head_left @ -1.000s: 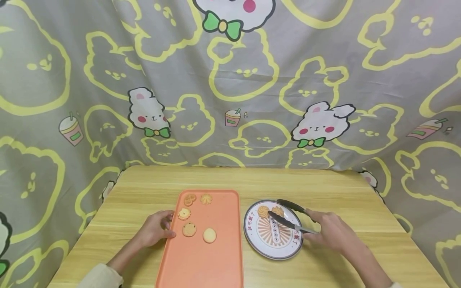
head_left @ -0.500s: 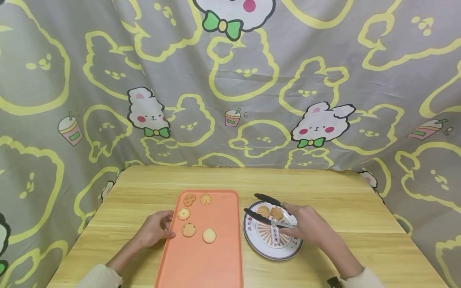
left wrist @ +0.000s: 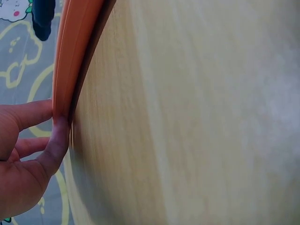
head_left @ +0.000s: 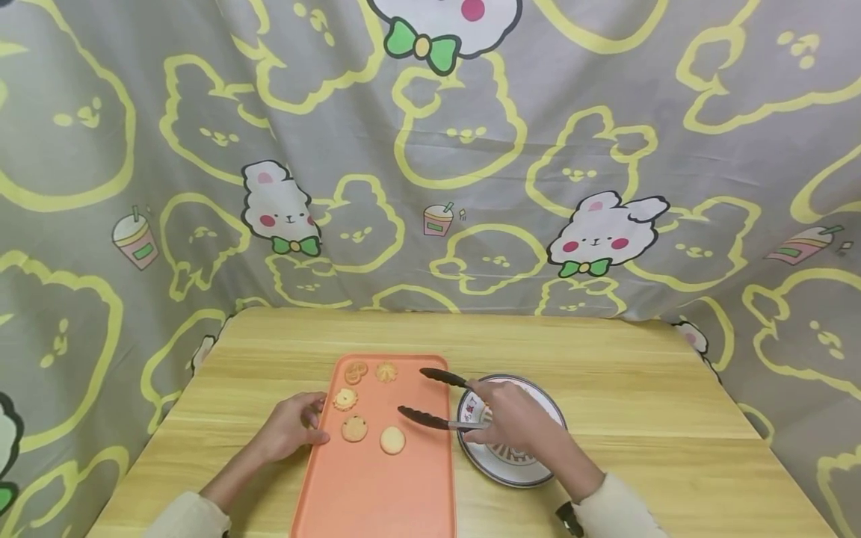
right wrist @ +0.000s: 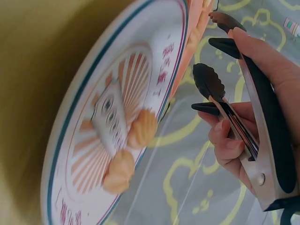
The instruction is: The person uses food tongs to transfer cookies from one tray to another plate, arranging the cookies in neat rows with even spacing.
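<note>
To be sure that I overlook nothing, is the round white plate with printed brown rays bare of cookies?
No, the right wrist view shows two ridged, golden-brown cookies lying on the white plate.

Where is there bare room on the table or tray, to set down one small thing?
Free: the near half of the tray, below the pale cookie; the table right of plate and sleeve, and between tray and curtain. Crowded: the tray's far-left part, with four cookies beside the left hand; the plate, with two cookies below the right hand.
</note>
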